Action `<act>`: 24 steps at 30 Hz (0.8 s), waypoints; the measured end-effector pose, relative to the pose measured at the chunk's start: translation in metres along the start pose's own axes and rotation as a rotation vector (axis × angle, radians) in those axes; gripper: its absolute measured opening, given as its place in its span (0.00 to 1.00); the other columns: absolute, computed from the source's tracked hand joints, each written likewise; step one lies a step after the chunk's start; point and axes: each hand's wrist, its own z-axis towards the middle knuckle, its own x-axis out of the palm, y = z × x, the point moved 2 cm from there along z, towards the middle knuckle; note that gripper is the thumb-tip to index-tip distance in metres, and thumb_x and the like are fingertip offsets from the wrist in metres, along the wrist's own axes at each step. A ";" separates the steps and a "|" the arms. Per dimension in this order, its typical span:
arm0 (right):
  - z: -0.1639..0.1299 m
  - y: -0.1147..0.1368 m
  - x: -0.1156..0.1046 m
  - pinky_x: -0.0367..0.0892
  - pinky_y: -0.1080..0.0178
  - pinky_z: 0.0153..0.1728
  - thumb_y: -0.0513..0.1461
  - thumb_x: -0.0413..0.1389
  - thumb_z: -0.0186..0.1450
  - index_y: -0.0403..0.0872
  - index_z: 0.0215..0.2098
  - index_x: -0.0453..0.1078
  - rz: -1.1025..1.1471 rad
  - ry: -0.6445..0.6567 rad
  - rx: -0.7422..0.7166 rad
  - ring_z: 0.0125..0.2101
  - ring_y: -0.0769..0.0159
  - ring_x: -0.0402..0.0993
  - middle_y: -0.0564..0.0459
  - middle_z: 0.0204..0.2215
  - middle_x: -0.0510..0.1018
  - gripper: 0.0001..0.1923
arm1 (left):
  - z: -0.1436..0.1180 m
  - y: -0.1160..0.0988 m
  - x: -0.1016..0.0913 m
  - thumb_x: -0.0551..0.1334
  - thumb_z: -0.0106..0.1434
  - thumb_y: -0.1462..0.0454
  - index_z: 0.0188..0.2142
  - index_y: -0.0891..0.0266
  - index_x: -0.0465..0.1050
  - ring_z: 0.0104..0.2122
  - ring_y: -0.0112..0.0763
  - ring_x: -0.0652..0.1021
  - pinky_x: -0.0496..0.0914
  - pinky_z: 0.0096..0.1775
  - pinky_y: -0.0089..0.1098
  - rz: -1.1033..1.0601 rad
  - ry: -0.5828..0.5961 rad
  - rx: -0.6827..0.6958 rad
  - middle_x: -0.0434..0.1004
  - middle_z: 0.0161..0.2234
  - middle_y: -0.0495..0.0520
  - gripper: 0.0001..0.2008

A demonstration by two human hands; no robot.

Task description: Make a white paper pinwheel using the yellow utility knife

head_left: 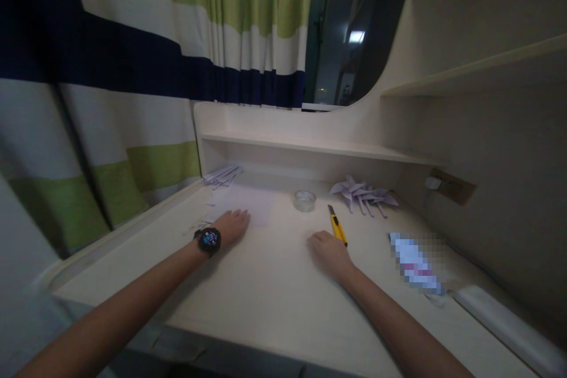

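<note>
Cream desk (274, 295) carries everything: pale paper sheet (241, 204) toward its back edge, your left hand (231, 225) flat and open on the sheet's near edge. Your right hand (328, 253), loosely curled, holding nothing, touches the yellow utility knife (336, 225). Keep that sheet pinned; tape roll (305, 200) sits behind.

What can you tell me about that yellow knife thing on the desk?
The utility knife is slim, with a yellow body and a dark tip end. It lies flat on the pale desk, pointing away from the person and a little leftward. Its near end sits right by the fingers of the right hand; whether they touch it is unclear. Whether the blade is out is too small to tell.
</note>
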 end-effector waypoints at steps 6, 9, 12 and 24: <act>0.001 0.000 -0.004 0.62 0.64 0.40 0.32 0.49 0.61 0.45 0.37 0.71 -0.033 0.055 0.014 0.42 0.60 0.68 0.46 0.37 0.75 0.09 | 0.014 0.005 0.010 0.51 0.58 0.75 0.48 0.74 0.67 0.44 0.47 0.75 0.67 0.44 0.43 -0.020 0.072 -0.057 0.73 0.45 0.75 0.18; 0.000 0.000 -0.004 0.62 0.64 0.40 0.32 0.50 0.61 0.45 0.37 0.71 -0.016 0.069 0.011 0.42 0.61 0.68 0.46 0.37 0.75 0.10 | 0.012 0.007 0.013 0.50 0.59 0.75 0.46 0.73 0.69 0.44 0.45 0.76 0.67 0.44 0.41 -0.022 0.079 -0.063 0.74 0.44 0.73 0.17; 0.001 -0.001 -0.004 0.62 0.64 0.41 0.32 0.50 0.60 0.45 0.36 0.71 -0.012 0.065 0.004 0.41 0.61 0.68 0.46 0.37 0.75 0.10 | 0.010 0.007 0.010 0.50 0.60 0.73 0.41 0.72 0.71 0.40 0.44 0.77 0.68 0.42 0.40 -0.022 0.079 -0.084 0.76 0.40 0.71 0.14; 0.000 -0.001 -0.003 0.61 0.64 0.40 0.34 0.48 0.62 0.45 0.36 0.71 -0.007 0.058 0.002 0.41 0.61 0.69 0.46 0.36 0.75 0.10 | -0.004 0.003 0.004 0.47 0.64 0.71 0.41 0.68 0.70 0.40 0.42 0.76 0.67 0.41 0.36 -0.085 -0.018 -0.099 0.76 0.39 0.66 0.14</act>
